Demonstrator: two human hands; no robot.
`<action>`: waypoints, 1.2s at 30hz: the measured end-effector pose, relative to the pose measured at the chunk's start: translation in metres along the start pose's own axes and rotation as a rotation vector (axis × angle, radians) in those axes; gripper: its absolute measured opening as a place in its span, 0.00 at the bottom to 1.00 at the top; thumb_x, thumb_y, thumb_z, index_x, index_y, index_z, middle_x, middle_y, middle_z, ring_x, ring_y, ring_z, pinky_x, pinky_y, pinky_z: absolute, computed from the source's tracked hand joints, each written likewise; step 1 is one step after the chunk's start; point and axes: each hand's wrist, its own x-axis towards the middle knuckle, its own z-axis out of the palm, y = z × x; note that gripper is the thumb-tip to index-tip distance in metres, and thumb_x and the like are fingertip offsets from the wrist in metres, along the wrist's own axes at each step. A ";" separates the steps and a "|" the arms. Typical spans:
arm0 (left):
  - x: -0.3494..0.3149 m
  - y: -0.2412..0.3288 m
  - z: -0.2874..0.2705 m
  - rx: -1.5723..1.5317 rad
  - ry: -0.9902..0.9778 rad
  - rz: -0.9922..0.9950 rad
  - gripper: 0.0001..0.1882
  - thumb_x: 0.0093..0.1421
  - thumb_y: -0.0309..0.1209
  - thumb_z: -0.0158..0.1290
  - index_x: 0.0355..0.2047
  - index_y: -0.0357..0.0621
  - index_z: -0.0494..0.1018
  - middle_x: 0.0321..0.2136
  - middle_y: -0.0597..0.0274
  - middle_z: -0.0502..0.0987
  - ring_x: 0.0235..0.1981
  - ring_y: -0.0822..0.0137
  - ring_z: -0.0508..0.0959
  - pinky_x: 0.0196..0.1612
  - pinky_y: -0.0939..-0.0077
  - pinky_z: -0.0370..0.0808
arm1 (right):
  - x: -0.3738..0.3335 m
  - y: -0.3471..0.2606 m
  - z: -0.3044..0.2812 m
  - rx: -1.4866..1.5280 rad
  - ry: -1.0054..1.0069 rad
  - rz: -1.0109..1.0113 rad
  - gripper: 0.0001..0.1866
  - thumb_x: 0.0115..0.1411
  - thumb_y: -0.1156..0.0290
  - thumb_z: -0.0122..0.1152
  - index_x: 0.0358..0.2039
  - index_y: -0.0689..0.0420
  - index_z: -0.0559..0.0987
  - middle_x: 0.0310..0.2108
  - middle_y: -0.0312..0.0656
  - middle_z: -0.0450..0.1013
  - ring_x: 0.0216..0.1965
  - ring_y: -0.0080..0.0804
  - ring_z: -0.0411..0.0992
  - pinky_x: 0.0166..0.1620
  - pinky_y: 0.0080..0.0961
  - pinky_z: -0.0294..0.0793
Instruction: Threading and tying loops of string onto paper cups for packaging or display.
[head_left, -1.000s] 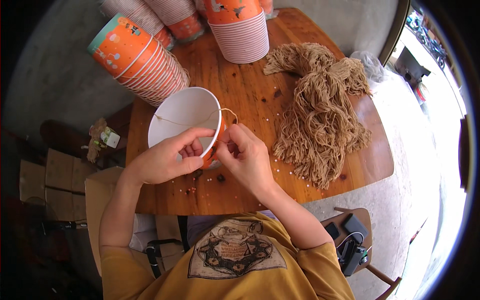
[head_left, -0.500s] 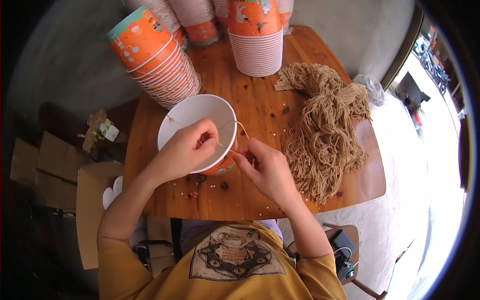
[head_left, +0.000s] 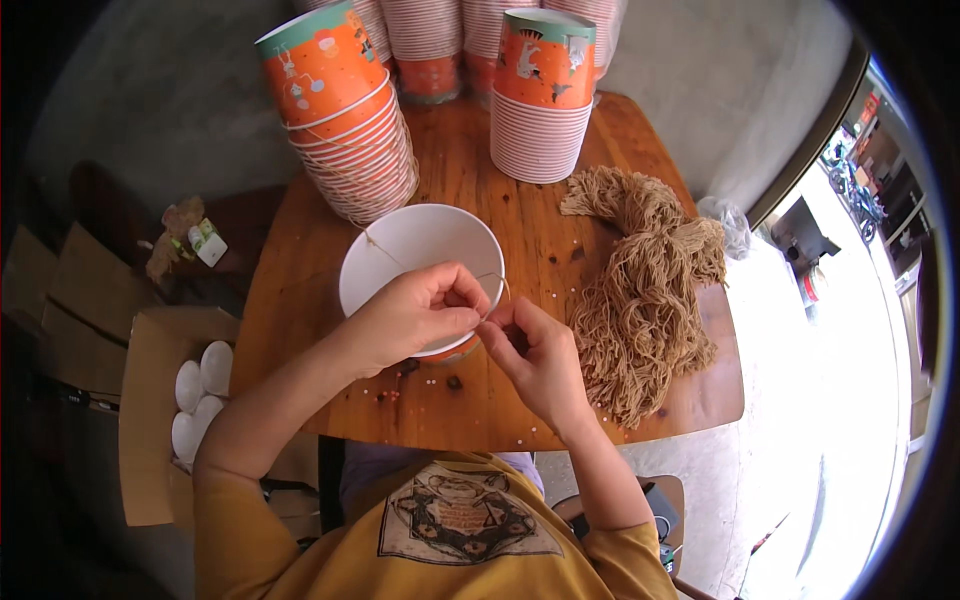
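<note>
A paper bucket (head_left: 420, 235), white inside and orange outside, stands on the wooden table in front of me with its mouth up. Thin tan string (head_left: 385, 252) runs from the left of its rim across the opening toward my fingers, and a short loop arches at the right rim. My left hand (head_left: 425, 312) reaches over the mouth, thumb and forefinger pinched on the string. Just beyond the near right rim, my right hand (head_left: 538, 362) is also closed in a pinch, its fingertips meeting the left ones at the string. The fingertips partly hide the string's end.
A large bundle of tan cords (head_left: 645, 290) lies at the right. Behind the bucket stand a leaning stack of orange buckets wound with string (head_left: 350, 120) and an upright stack (head_left: 540, 100). More wrapped stacks (head_left: 425, 50) line the wall. An open carton (head_left: 150, 410) holds white round items (head_left: 205, 385).
My two hands have come together, so their fingertips now meet; before, a short length of string stretched between them. The whole view has shifted, showing more of the far stacks and carton.
</note>
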 end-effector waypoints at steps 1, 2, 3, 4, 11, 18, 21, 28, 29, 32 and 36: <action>0.000 0.001 0.000 -0.005 -0.001 0.006 0.06 0.63 0.23 0.51 0.41 0.39 0.70 0.37 0.65 0.75 0.39 0.77 0.75 0.47 0.81 0.73 | -0.001 -0.001 0.001 -0.008 -0.001 -0.001 0.08 0.60 0.71 0.63 0.31 0.62 0.75 0.26 0.44 0.75 0.23 0.30 0.73 0.29 0.26 0.72; 0.001 0.003 0.001 0.029 0.022 -0.026 0.05 0.64 0.24 0.52 0.40 0.39 0.71 0.36 0.66 0.75 0.39 0.77 0.75 0.46 0.81 0.73 | -0.002 -0.003 0.003 -0.005 -0.004 0.005 0.08 0.60 0.70 0.63 0.31 0.62 0.75 0.26 0.43 0.74 0.23 0.30 0.73 0.29 0.26 0.72; 0.001 0.004 0.002 0.063 0.046 -0.058 0.05 0.64 0.24 0.52 0.40 0.39 0.71 0.35 0.67 0.75 0.39 0.78 0.74 0.45 0.82 0.72 | -0.002 -0.005 0.004 -0.002 -0.007 0.011 0.08 0.60 0.70 0.63 0.31 0.62 0.75 0.25 0.43 0.74 0.22 0.30 0.72 0.29 0.26 0.72; 0.001 0.001 0.000 0.057 0.047 -0.054 0.05 0.64 0.24 0.52 0.40 0.39 0.71 0.35 0.67 0.75 0.39 0.78 0.74 0.45 0.82 0.72 | -0.001 -0.006 0.005 -0.008 -0.010 0.010 0.08 0.60 0.70 0.63 0.31 0.62 0.75 0.25 0.43 0.74 0.22 0.30 0.72 0.29 0.26 0.72; -0.002 -0.003 -0.009 -0.027 0.029 0.029 0.06 0.65 0.25 0.51 0.41 0.38 0.72 0.35 0.67 0.76 0.35 0.78 0.74 0.39 0.83 0.72 | 0.016 -0.035 -0.028 -0.031 -0.354 0.059 0.07 0.59 0.73 0.62 0.34 0.61 0.76 0.27 0.42 0.74 0.26 0.31 0.73 0.31 0.27 0.72; -0.006 0.006 -0.007 -0.204 0.047 -0.059 0.06 0.64 0.25 0.51 0.40 0.37 0.73 0.33 0.66 0.75 0.32 0.77 0.73 0.37 0.83 0.71 | 0.055 -0.054 -0.036 -0.175 -0.430 -0.298 0.05 0.57 0.76 0.65 0.33 0.60 0.78 0.33 0.38 0.69 0.33 0.25 0.72 0.34 0.23 0.71; -0.006 0.006 -0.023 -0.324 -0.184 -0.148 0.07 0.63 0.25 0.52 0.41 0.37 0.73 0.34 0.66 0.75 0.32 0.77 0.72 0.38 0.83 0.70 | 0.064 -0.053 -0.031 -0.209 -0.451 -0.469 0.05 0.57 0.76 0.66 0.33 0.61 0.79 0.34 0.39 0.69 0.34 0.26 0.73 0.36 0.24 0.73; -0.014 0.016 -0.038 -0.458 -0.175 -0.199 0.08 0.62 0.23 0.52 0.42 0.38 0.72 0.37 0.65 0.74 0.37 0.76 0.73 0.41 0.81 0.71 | 0.084 -0.049 -0.016 -0.037 -0.481 -0.252 0.04 0.58 0.76 0.65 0.32 0.62 0.78 0.31 0.36 0.74 0.33 0.21 0.74 0.37 0.20 0.75; -0.015 0.019 -0.037 -0.457 -0.159 -0.188 0.08 0.62 0.23 0.52 0.42 0.38 0.72 0.37 0.65 0.74 0.37 0.76 0.73 0.41 0.81 0.71 | 0.085 -0.048 -0.014 -0.027 -0.479 -0.221 0.05 0.59 0.76 0.64 0.32 0.63 0.78 0.31 0.35 0.75 0.33 0.20 0.74 0.36 0.20 0.75; -0.015 0.019 -0.042 -0.425 -0.174 -0.189 0.09 0.61 0.23 0.52 0.43 0.38 0.72 0.37 0.66 0.74 0.37 0.76 0.73 0.42 0.81 0.71 | 0.085 -0.050 -0.012 0.022 -0.524 -0.174 0.05 0.60 0.76 0.64 0.32 0.63 0.77 0.30 0.34 0.75 0.33 0.18 0.74 0.36 0.19 0.75; -0.018 0.019 -0.046 -0.426 -0.242 -0.245 0.10 0.62 0.23 0.53 0.44 0.37 0.72 0.38 0.66 0.74 0.37 0.76 0.73 0.40 0.82 0.72 | 0.081 -0.051 -0.011 0.106 -0.563 -0.095 0.05 0.60 0.76 0.64 0.32 0.63 0.76 0.29 0.33 0.75 0.31 0.18 0.74 0.35 0.18 0.75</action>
